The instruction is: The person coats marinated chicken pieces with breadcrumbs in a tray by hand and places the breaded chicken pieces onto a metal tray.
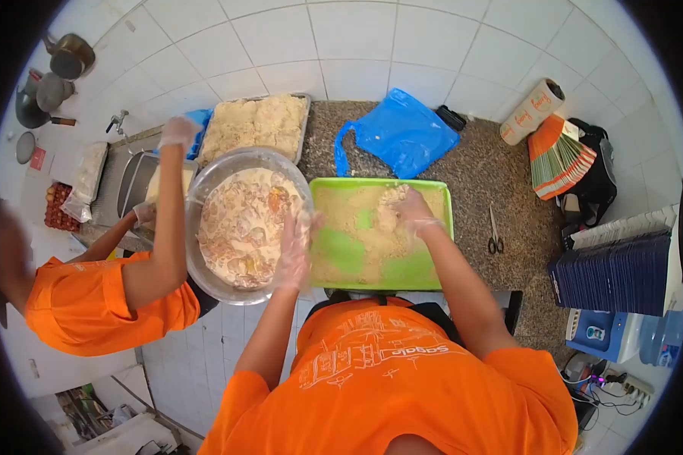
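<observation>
My left hand (294, 250), in a clear plastic glove, is over the right rim of a large metal basin (193, 250), beside the green tray. Its fingers are stretched out and somewhat blurred, and I see nothing held in them. Pieces in creamy batter (243, 227) fill the basin. My right hand (417, 216), also gloved, is over the green tray (379, 285), its fingers closed on a crumb-coated piece (391, 201). Loose pale breadcrumbs (357, 220) cover much of that tray, with bare green patches showing through.
Behind the basin stands a tray heaped with coated pieces (254, 125). A blue plastic bag (406, 136), scissors (495, 231) and a paper-wrapped roll (531, 114) lie on the counter. To the left, a co-worker in an orange shirt (114, 303) works with gloved hands near the sink (133, 186).
</observation>
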Demonstrator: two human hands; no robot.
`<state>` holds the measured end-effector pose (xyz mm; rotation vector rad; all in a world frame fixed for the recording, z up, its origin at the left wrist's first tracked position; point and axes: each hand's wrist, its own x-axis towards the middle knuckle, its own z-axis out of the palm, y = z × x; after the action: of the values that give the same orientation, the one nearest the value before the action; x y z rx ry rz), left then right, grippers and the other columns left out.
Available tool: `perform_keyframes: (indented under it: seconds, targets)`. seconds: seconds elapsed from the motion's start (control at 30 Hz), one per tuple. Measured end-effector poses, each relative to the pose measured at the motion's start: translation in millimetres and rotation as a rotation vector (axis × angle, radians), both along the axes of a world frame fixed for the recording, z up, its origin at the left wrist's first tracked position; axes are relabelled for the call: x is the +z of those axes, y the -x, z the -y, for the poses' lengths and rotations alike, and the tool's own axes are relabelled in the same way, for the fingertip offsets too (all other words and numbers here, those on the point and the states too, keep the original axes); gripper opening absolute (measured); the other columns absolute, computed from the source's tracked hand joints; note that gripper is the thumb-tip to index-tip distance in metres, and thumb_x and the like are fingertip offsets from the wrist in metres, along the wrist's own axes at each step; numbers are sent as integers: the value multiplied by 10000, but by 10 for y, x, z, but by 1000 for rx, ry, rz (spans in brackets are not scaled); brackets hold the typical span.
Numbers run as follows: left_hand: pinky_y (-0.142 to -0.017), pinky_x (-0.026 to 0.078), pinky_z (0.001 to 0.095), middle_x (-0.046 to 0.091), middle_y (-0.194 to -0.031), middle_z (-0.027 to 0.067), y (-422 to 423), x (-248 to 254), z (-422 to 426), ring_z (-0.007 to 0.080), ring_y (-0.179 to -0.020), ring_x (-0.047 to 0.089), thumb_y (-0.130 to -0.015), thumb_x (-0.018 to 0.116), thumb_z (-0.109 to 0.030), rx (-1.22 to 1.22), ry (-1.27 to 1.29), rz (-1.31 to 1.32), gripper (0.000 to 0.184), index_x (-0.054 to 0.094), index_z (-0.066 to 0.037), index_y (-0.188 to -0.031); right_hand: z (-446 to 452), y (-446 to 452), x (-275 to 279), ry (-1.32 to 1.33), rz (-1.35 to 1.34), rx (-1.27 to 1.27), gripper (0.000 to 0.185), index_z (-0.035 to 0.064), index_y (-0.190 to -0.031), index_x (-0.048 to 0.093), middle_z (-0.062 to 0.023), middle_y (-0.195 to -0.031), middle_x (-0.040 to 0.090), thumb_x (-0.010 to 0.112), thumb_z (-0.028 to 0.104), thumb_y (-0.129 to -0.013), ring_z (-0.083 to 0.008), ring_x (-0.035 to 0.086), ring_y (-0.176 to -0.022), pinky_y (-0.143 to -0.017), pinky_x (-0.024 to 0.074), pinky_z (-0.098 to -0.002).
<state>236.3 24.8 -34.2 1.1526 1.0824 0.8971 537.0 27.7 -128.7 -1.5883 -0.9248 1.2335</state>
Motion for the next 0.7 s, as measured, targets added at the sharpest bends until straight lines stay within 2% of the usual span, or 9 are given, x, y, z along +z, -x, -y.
perform_keyframes:
  seconds: [0.03, 0.07, 0.1, 0.17, 0.3, 0.37, 0.57, 0.63, 0.7]
  targets:
    - [-1048, 462, 370, 582, -1355, 146, 85, 185, 64, 252, -1236, 596, -1034, 493, -523, 37, 84, 9, 682, 371, -8, -1464, -94, -7, 71, -18, 8, 7, 251, 24, -1119, 629, -53, -954, 687, 676, 8, -873, -166, 685, -867, -706, 539, -322]
    - [-1038, 469, 368, 595, -1344, 135, 190, 273, 123, 248, -1221, 608, -1029, 492, -540, 80, 167, 18, 689, 384, -5, -1449, -183, 12, 166, 43, -178, -12, 280, 0, -1153, 605, -72, -1008, 680, 663, 1, -879, -196, 686, -891, -736, 562, -347]
    - [-1045, 465, 376, 590, -1355, 129, 351, 104, 166, 258, -1228, 604, -1032, 479, -543, 95, 127, 11, 683, 388, -10, -1449, -278, 57, 241, 111, -367, -23, 309, -25, -1187, 581, -91, -1062, 674, 649, -5, -886, -226, 687, -915, -766, 585, -373]
    - [-1052, 462, 385, 585, -1365, 122, 628, -66, 211, 269, -1234, 600, -1036, 466, -547, 127, 58, 7, 678, 393, -15, -1450, -626, 174, 423, 42, -390, 44, 293, -25, -1189, 576, -97, -1051, 679, 636, -2, -903, -237, 698, -908, -757, 601, -385]
    - [-1081, 438, 395, 537, -1412, 137, 1009, -131, 379, 255, -1295, 541, -1046, 517, -353, 259, 95, 27, 571, 368, -8, -1475, -1537, 527, 684, -52, -467, 101, 251, 13, -1146, 601, -86, -1006, 692, 626, -7, -897, -218, 705, -880, -743, 602, -378]
    - [-1095, 426, 401, 513, -1436, 145, 1129, -158, 387, 248, -1325, 512, -1051, 542, -256, 315, 131, 32, 538, 356, -4, -1488, -2128, 711, 607, -168, -254, 85, 239, 11, -1138, 619, -90, -1009, 696, 675, 37, -907, -193, 692, -846, -672, 589, -362]
    - [-1039, 457, 386, 569, -1342, 154, 1383, 158, 480, 222, -1204, 582, -1033, 565, -203, 412, -17, -107, 481, 381, -24, -1440, -3301, 1306, 709, -116, -111, 207, 187, -12, -1061, 667, -75, -900, 692, 648, 23, -878, -172, 663, -745, -600, 552, -342]
    - [-1096, 405, 384, 518, -1406, 171, 1533, 125, 486, 240, -1309, 498, -1026, 551, -136, 361, 44, -54, 573, 290, -25, -1525, -3408, 1416, 741, -55, -59, 218, 190, -49, -997, 677, -124, -856, 700, 672, 64, -844, -193, 655, -687, -587, 531, -352]
    - [-1089, 409, 372, 523, -1395, 153, 1571, 113, 480, 219, -1296, 501, -1015, 581, -110, 404, 34, 96, 567, 318, -35, -1511, -3401, 1409, 810, -224, 393, 655, 260, -72, -984, 665, -196, -873, 704, 697, 131, -825, -248, 670, -717, -627, 537, -375]
